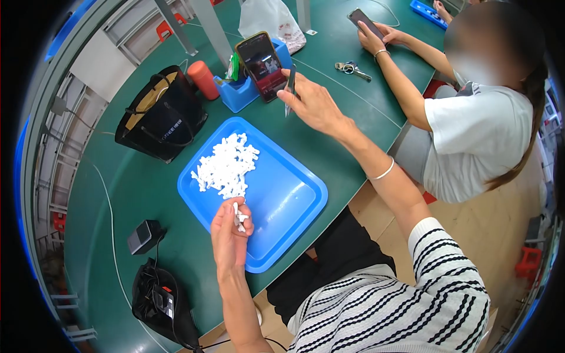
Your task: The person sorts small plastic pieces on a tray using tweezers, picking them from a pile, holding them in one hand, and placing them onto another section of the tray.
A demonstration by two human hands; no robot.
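Observation:
My left hand (231,226) is closed around a few small white plastic pieces (239,216), over the near-left edge of a blue tray (282,226). A heap of the same white pieces (226,165) lies in the tray's far-left part. My right hand (315,105) is raised at the far side, its thumb and fingers pinching a slim dark tool (292,79) with a pale, pointed lower end. Its exact kind is unclear. Just left of that hand, a smartphone (260,66) with a lit screen leans upright against a blue holder (236,96).
A black bag (162,117) and a red cylinder (203,80) stand at the far left. A small dark box (145,236) and a black pouch (163,297) lie at the near left. Keys (353,70) lie near a seated person (479,123) holding a phone (364,23).

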